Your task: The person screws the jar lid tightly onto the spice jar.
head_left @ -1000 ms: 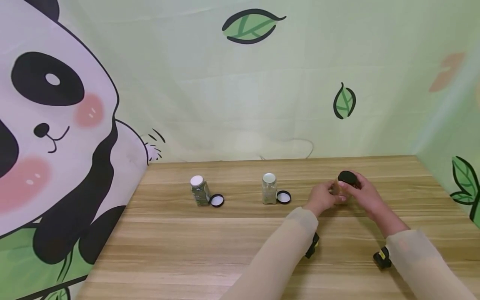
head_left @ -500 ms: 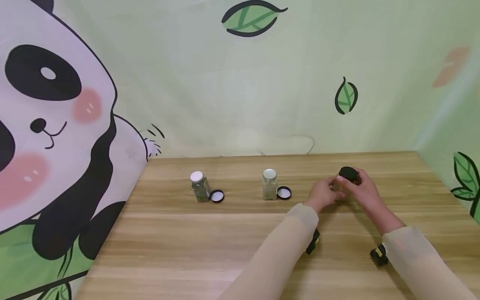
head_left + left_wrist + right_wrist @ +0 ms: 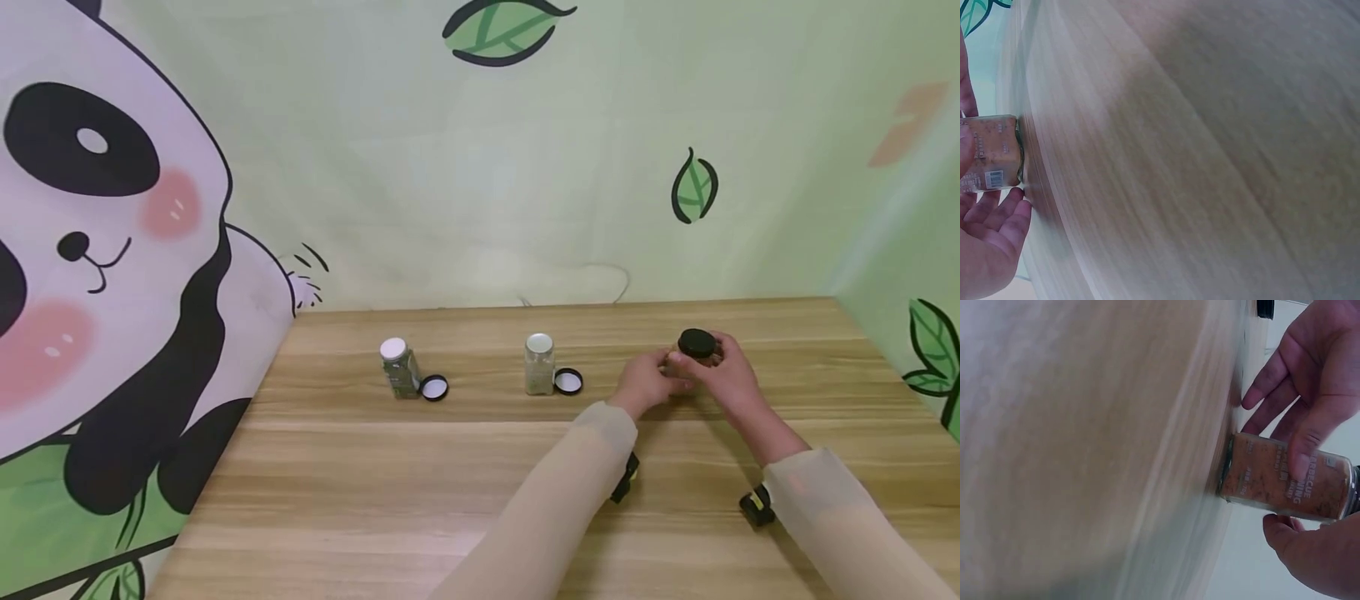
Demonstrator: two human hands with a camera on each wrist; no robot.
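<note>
A square glass spice jar of orange-brown barbecue seasoning (image 3: 1260, 469) stands upright on the wooden table, between both hands at the right. My left hand (image 3: 645, 382) holds its body, the thumb across the printed front in the right wrist view. My right hand (image 3: 729, 379) reaches over the top, thumb and fingers curled round the black lid (image 3: 697, 342). The lid's top shows between the fingers. Most of the jar is hidden by the hands in the head view. In the left wrist view, the jar's barcode (image 3: 994, 179) shows.
A jar with green contents (image 3: 401, 371) and a white top stands at the left, a black lid (image 3: 433, 387) beside it. Another pale-topped jar (image 3: 539, 367) stands mid-table near a second black lid (image 3: 568, 382). A patterned cloth (image 3: 450, 167) hangs behind the table (image 3: 337, 483).
The head view has tilted slightly down, so everything sits higher. The right hand's fingers have shifted about the lid, showing more of it. The left hand keeps its hold on the jar.
</note>
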